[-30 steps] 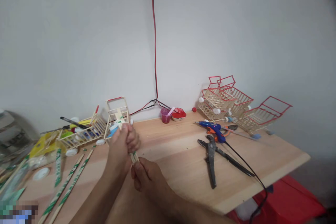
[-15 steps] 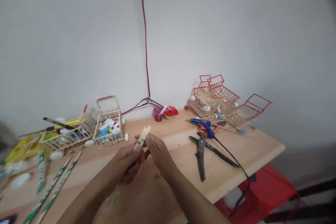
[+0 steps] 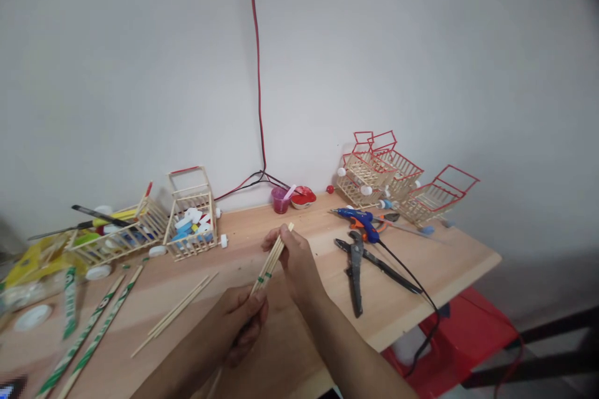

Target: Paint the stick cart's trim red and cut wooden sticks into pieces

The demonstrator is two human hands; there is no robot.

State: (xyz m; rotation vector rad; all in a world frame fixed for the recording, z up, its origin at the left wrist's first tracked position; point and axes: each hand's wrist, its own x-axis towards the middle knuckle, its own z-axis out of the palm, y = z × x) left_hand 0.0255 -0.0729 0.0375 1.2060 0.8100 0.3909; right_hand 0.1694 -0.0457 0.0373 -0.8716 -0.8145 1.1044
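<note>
A small bundle of pale wooden chopsticks [image 3: 269,267] with green bands is held between my hands over the middle of the table. My left hand [image 3: 246,318] is closed around its lower part. My right hand [image 3: 296,255] pinches the upper ends, thumb and fingers together. Left of my hands, a few bare chopsticks [image 3: 175,313] lie loose on the wood. Farther left are two chopstick pairs in green-and-white paper sleeves [image 3: 96,335], lying at a slant.
Pliers [image 3: 356,271] and a blue glue gun [image 3: 358,219] with a black cord lie right. Several stick-built carts [image 3: 430,196] with red handles stand behind them. One cart [image 3: 191,230] holds bottle caps. A purple cup [image 3: 279,201] and red paint dish [image 3: 303,197] sit by the wall.
A few bare chopsticks now lie on the table left of my hands. The held bundle shows more of its length, and my right hand has moved up and to the right along it.
</note>
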